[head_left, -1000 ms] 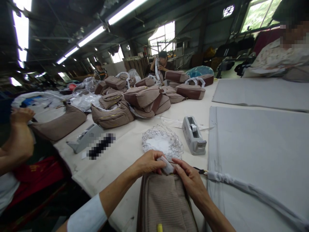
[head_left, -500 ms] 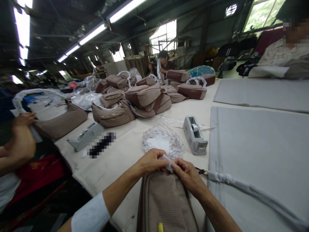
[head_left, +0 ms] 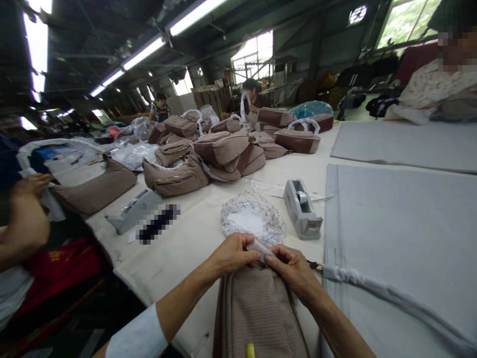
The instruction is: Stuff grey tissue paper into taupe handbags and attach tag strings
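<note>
A taupe ribbed-fabric bag (head_left: 257, 308) lies on the table in front of me, its far end under my hands. A small piece of white wrapping paper (head_left: 258, 246) is pinched there between both hands. My left hand (head_left: 234, 252) closes thumb and fingers on its left side. On the right side, my right hand (head_left: 289, 263) grips it the same way. What the paper covers is hidden. A strap wrapped in pale paper (head_left: 372, 286) runs from a metal clip beside my right hand toward the lower right. Just beyond my hands lies a ring of thin tangled strings (head_left: 274, 219).
Grey tape dispensers stand ahead right (head_left: 302, 211) and left (head_left: 136, 209). Many taupe bags (head_left: 223, 149) are heaped farther back. Grey sheets (head_left: 402, 223) cover the table's right side. At the left, a co-worker's hand (head_left: 32, 186) touches another bag; others sit behind and at right.
Both my hands stay at the bag's end, and the white paper shows slightly more between them. The left co-worker's hand has shifted slightly, and people behind have moved.
</note>
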The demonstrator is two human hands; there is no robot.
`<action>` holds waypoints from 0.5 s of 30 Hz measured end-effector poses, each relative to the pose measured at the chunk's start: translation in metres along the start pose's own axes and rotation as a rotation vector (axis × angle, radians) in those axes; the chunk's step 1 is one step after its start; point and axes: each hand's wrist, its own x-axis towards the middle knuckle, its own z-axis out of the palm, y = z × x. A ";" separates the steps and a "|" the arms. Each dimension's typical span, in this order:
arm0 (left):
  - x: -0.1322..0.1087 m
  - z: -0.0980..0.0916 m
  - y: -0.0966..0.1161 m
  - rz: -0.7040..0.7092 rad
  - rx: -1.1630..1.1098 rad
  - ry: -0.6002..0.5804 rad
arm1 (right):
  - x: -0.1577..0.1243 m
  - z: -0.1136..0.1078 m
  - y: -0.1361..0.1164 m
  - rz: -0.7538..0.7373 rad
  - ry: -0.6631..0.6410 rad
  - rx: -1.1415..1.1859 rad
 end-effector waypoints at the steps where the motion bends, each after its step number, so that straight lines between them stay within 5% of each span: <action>1: 0.000 -0.001 -0.001 0.001 -0.006 -0.003 | 0.000 0.001 0.001 -0.011 0.002 -0.013; 10: 0.000 0.014 -0.006 -0.034 -0.086 0.147 | -0.006 0.008 0.005 -0.146 0.108 -0.160; 15: -0.002 0.015 -0.006 -0.078 -0.174 0.137 | -0.009 0.002 0.007 -0.363 0.064 -0.310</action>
